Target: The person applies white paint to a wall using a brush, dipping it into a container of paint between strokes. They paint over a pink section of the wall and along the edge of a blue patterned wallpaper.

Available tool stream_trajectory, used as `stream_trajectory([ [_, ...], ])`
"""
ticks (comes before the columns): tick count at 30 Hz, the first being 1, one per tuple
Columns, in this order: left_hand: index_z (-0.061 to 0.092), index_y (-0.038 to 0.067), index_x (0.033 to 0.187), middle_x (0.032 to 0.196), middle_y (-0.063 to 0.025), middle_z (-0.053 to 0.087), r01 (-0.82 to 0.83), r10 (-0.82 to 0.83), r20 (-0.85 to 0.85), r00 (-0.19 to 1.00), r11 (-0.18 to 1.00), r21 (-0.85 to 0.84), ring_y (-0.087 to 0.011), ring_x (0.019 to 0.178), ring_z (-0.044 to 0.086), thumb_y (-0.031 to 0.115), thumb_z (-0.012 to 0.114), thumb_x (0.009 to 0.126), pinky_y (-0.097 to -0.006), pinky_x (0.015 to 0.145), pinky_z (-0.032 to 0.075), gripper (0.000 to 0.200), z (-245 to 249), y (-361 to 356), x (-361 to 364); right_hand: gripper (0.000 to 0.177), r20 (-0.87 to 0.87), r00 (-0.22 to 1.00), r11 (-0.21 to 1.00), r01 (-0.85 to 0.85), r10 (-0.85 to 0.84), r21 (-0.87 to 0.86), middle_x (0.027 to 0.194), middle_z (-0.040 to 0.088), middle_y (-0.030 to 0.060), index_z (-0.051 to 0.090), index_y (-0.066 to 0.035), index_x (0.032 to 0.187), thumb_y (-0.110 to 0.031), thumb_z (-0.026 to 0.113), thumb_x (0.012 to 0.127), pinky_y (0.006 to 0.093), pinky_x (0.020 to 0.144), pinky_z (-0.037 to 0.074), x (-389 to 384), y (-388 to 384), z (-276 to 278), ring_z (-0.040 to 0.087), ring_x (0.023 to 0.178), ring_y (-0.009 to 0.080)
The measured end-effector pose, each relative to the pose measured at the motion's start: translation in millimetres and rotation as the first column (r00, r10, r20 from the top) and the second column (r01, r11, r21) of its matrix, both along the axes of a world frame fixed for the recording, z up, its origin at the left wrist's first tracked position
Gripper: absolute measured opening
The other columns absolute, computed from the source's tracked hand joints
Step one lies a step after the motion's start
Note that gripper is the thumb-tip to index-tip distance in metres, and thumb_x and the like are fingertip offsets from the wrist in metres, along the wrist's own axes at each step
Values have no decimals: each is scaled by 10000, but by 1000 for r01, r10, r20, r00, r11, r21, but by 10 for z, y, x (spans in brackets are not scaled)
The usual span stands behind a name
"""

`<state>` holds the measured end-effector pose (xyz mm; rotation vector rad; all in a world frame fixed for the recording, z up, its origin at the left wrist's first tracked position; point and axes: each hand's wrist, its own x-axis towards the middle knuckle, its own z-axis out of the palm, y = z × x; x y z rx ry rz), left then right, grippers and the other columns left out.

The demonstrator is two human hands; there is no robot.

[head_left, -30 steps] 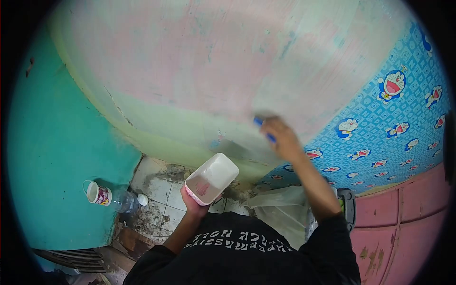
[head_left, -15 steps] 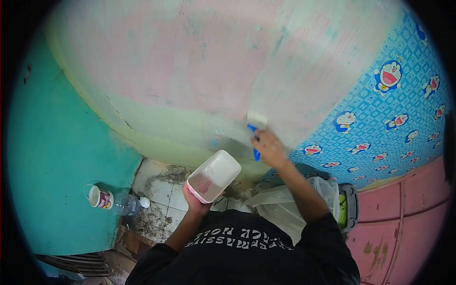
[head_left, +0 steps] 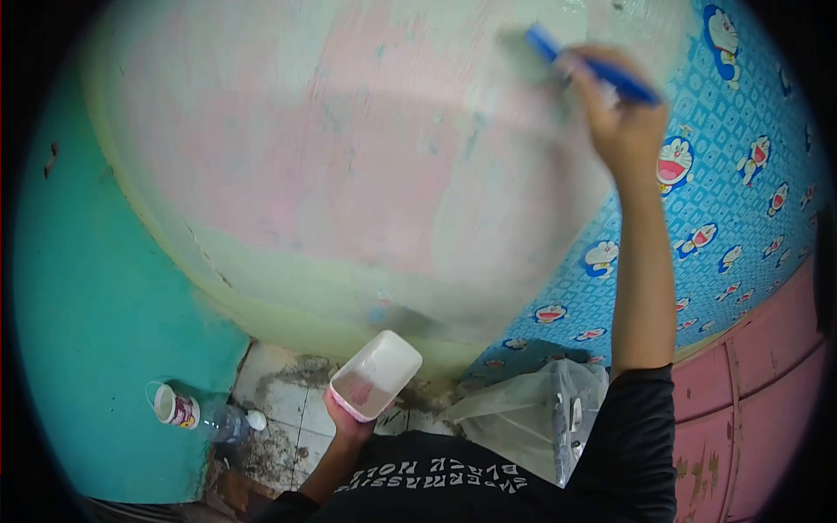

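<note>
My right hand is closed around the blue handle of a paintbrush, raised high at the upper right of the wall. Motion blurs the bristles, which are at or close to the wall; contact is hard to make out. The wall shows pink and pale green with whitish streaks. Down near my chest, my left hand grips a white rectangular tub from its lower side. Tilted toward me, the tub shows a pinkish smear on its inside.
Blue cartoon wallpaper borders the painted wall at right, above pink panels. A clear plastic bag stands below it. At left, a small bucket and a plastic bottle stand by the teal wall. The tiled floor is dirty.
My right hand has swept the paintbrush up and to the right along the wall. The view has shifted, and the tub appears slightly lower and further left, still in my left hand.
</note>
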<state>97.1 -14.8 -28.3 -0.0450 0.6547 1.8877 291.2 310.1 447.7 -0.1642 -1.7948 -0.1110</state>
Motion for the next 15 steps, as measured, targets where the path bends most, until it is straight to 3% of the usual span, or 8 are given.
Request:
stream_trajectory([
  [3, 442, 163, 1524, 1463, -170, 532, 9, -9, 9, 1000, 1000, -11, -474, 1214, 620, 692, 312, 927, -667, 771, 619, 808, 9, 23, 26, 161, -256, 959, 970, -61, 123, 237, 986, 756, 59, 750, -28, 1013, 14, 777, 860, 293, 831, 551, -46, 109, 502, 712, 915, 175],
  [6, 432, 182, 1531, 1478, -160, 512, 11, -11, -38, 999, 1000, -7, -475, 1224, 609, 706, 318, 921, -686, 781, 606, 812, -44, 14, 9, 212, -45, 976, 851, 209, -214, 481, 982, 739, 90, 727, -32, 992, 75, 741, 810, 320, 824, 557, -61, -12, 127, 711, 918, 264],
  [8, 426, 195, 1534, 1487, -155, 500, 10, -10, -27, 1000, 1000, 9, -475, 1245, 594, 712, 322, 920, -696, 793, 598, 810, -48, -3, -3, 202, 215, 926, 846, 167, -311, 507, 1022, 696, 112, 688, -94, 1045, -29, 695, 854, 413, 825, 549, -128, 20, -603, 667, 965, 308],
  [9, 423, 203, 1536, 1492, -152, 493, 9, -9, -16, 1000, 1000, 9, -475, 1258, 583, 714, 324, 919, -700, 800, 594, 808, -67, -9, -13, 160, 503, 751, 881, 221, -428, 419, 1005, 669, 115, 665, -96, 1048, -118, 674, 890, 435, 824, 546, -147, -10, -1068, 654, 936, 310],
  [10, 420, 210, 1538, 1498, -150, 485, 7, -7, -5, 1000, 1000, 10, -475, 1272, 573, 717, 327, 918, -705, 806, 590, 807, -88, -16, -23, 134, 689, 703, 981, 179, -177, 70, 980, 649, 118, 654, -91, 1024, -149, 651, 903, 448, 828, 544, -142, -346, -1317, 650, 940, 317],
  [11, 419, 211, 1538, 1499, -150, 483, 14, -14, -2, 1000, 1000, 14, -477, 1276, 568, 718, 328, 917, -706, 809, 588, 807, -93, -31, -27, 121, 710, 678, 940, -82, -191, 331, 1001, 655, 117, 655, -81, 1011, -135, 646, 904, 446, 860, 547, -80, -138, -1856, 647, 949, 333],
  [13, 420, 220, 1535, 1503, -150, 477, 29, -29, 7, 1000, 999, 23, -481, 1284, 557, 709, 330, 917, -716, 820, 579, 793, -129, -32, -47, 206, 830, 546, 962, -151, -111, 229, 953, 611, 113, 629, -81, 1037, -121, 651, 837, 448, 832, 551, -9, -310, -2287, 630, 896, 333],
  [15, 422, 227, 1531, 1504, -151, 475, 40, -39, -20, 999, 999, 17, -484, 1288, 551, 700, 329, 917, -723, 826, 572, 781, -120, -31, -47, 193, 812, 584, 989, -111, -12, 94, 1029, 658, 114, 644, -80, 1037, -96, 657, 845, 448, 880, 551, -8, -180, -2289, 657, 972, 325],
])
